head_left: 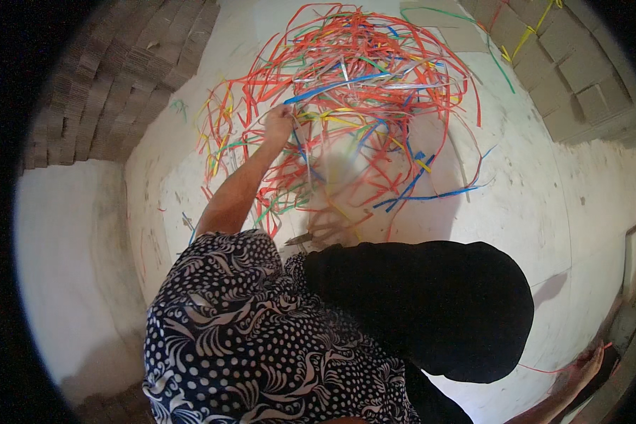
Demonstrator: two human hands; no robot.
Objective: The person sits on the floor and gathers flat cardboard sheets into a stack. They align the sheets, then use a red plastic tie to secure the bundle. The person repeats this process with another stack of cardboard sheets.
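A tangled heap of plastic strapping strips (374, 78), mostly red with blue, green, yellow and white ones, spreads over the pale floor ahead. At its left side my left hand (279, 121) pinches the end of a long blue strap (332, 90), arm stretched out. Far off at the lower right, my right hand (588, 366) is closed round a thin red strap (540, 369), which runs left behind the black cloth (417, 304). Below the heap lies a pointed dark object (299, 240), perhaps a blade. Beside it a beige shape (336, 222) is too blurred to make out.
Stacks of brown cardboard (113, 78) rise at the upper left, and more cardboard (579, 78) stands at the upper right, with green and yellow straps near it. Patterned black-and-white cloth (261, 339) fills the lower middle. Loose blue straps (431, 194) trail off the heap's right side.
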